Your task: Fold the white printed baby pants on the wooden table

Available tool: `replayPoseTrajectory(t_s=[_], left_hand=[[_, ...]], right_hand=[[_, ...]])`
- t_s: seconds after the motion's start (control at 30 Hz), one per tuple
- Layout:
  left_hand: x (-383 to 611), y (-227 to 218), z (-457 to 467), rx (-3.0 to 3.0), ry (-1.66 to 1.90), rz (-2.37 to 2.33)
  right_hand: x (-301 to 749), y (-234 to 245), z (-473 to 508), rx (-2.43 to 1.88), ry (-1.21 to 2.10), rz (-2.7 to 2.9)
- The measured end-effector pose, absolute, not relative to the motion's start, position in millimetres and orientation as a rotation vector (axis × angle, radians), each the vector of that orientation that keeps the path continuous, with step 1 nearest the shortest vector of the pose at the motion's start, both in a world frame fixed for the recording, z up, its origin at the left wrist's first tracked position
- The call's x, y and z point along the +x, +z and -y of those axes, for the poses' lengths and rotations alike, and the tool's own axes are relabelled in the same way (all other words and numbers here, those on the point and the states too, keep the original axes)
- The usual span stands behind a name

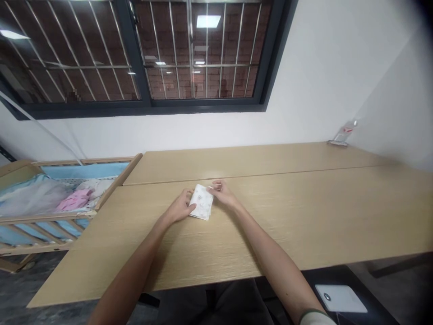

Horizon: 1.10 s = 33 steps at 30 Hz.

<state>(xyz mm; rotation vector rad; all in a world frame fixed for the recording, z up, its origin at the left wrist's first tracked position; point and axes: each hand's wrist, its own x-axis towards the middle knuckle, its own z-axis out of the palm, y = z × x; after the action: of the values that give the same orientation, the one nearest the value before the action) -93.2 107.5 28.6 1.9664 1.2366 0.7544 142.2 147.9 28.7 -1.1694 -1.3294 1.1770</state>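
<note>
The thumb of the left hand (181, 206) lies on top of a white folded cloth (201, 203), at its left edge, and the other fingers bend around this edge, so the hand grasps it. The right hand (221, 193) pinches the far right corner between thumb and fingers; the fingertips under the cloth are hidden. The cloth bears a small pale print, and its layers do not lie exactly together at the near side. It is on the light wooden table (287, 207), left of the middle, a little nearer than the long seam.

At the far right of the table, close to the wall, there is a clear bottle (347, 130) with a red mark. Near right, below the table edge, a white phone (341, 299) lies on a dark surface. On the left, beside the table, is a wooden crib (118, 182) with blue lining and a pink cloth (75, 200) inside. On the far side, a dark-framed window (203, 107) shows metal bars.
</note>
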Motion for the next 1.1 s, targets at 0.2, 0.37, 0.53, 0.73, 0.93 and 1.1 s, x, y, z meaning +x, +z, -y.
replayPoseTrajectory(t_s=[0.2, 0.37, 0.53, 0.73, 0.93, 1.1], left_hand=[[-92.8, 28.8, -105.8, 2.089, 0.626, -1.381], [-89.8, 31.8, -103.7, 2.132, 0.528, -1.414], [-88.7, 44.5, -98.5, 2.176, 0.436, -1.450], [-78.3, 68.6, -59.8, 2.298, 0.381, -1.702], [-18.0, 51.3, 9.4, 2.448, 0.434, -1.948], [12.9, 20.0, 29.4, 2.387, 0.519, -2.055]], right_hand=[[139.3, 11.7, -148.8, -1.155, 1.136, 1.448], [137.2, 3.1, -153.2, -1.159, 1.107, 1.441], [136.4, 0.6, -155.5, -1.139, 1.106, 1.454], [137.2, 0.3, -156.8, -1.123, 1.079, 1.527], [139.6, 30.0, -146.8, -1.131, 0.765, 1.869], [123.0, 70.9, -103.4, -0.788, 0.534, 2.456]])
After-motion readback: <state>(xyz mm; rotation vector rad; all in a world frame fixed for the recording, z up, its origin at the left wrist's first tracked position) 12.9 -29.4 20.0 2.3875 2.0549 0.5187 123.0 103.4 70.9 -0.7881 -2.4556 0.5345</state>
